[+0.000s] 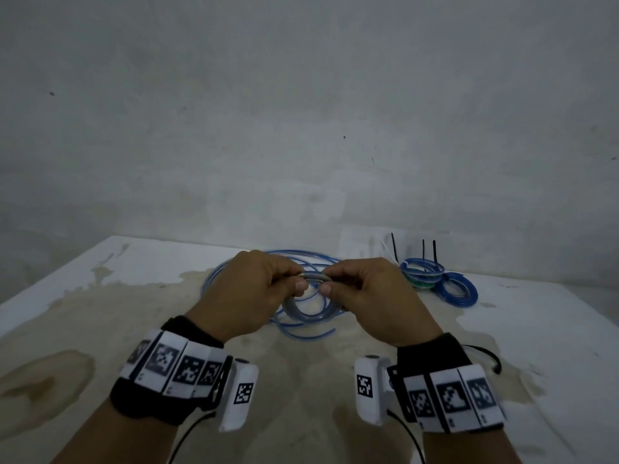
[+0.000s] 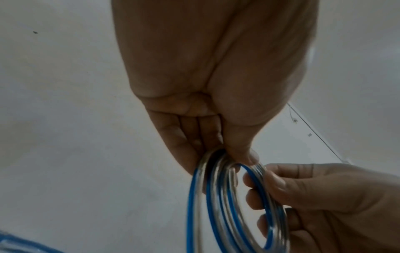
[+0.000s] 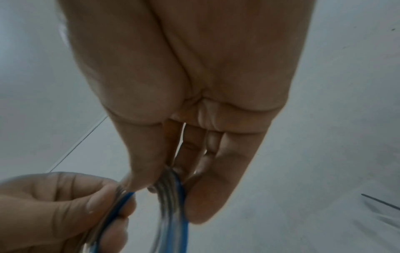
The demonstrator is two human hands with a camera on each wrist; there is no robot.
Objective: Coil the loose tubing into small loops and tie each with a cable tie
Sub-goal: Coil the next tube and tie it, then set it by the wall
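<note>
The small coil of clear, blue-striped tubing is held above the surface, its top pinched by the fingers of the left hand and right hand so the turns stay bundled. The loose tubing lies beneath and beyond; finished coils and cable ties are kept far right, presumably within reach.

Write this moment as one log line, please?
step: coiling | left hand: grips coil | right hand: grips coil | tie on it: none visible | tied coils: far right of table
</note>
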